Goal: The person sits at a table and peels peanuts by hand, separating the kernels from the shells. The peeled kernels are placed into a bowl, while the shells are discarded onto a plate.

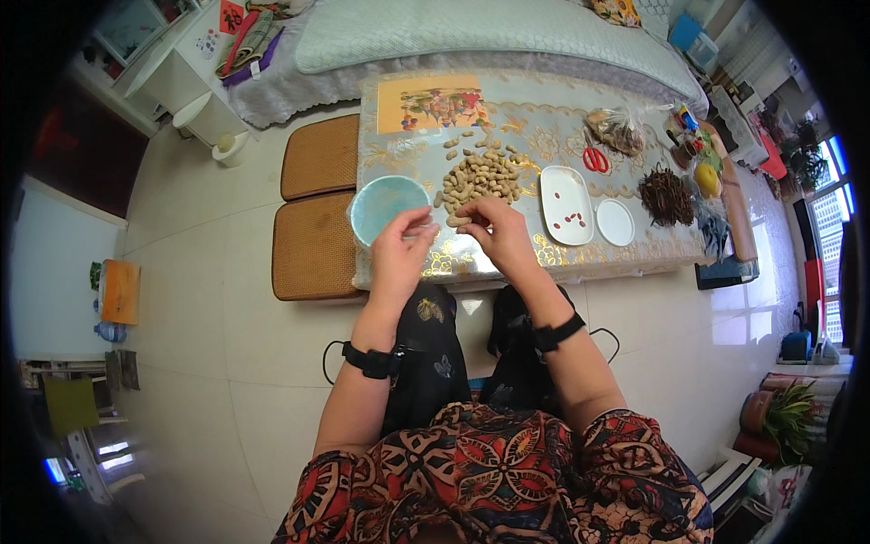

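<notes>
A heap of unshelled peanuts (pixel 484 173) lies on the patterned tablecloth. At its near edge my right hand (pixel 495 228) has thumb and fingers on a peanut in its shell (pixel 459 221). My left hand (pixel 406 248) is over the near right rim of a light blue bowl (pixel 387 204), thumb and fingertips close together; whether anything is between them cannot be told. Right of the heap, a white rectangular dish (pixel 566 197) holds several red peanut kernels (pixel 574 219). Beside that dish lies a small round white lid or plate (pixel 615 222).
Red-handled scissors (pixel 595 160) and a filled plastic bag (pixel 616 129) lie farther back. A dark bundle of dried stems (pixel 666 196) and a yellow fruit (pixel 707 180) are at the right. An orange picture sheet (pixel 431 103) lies at the back left; woven stools (pixel 316 245) adjoin the table.
</notes>
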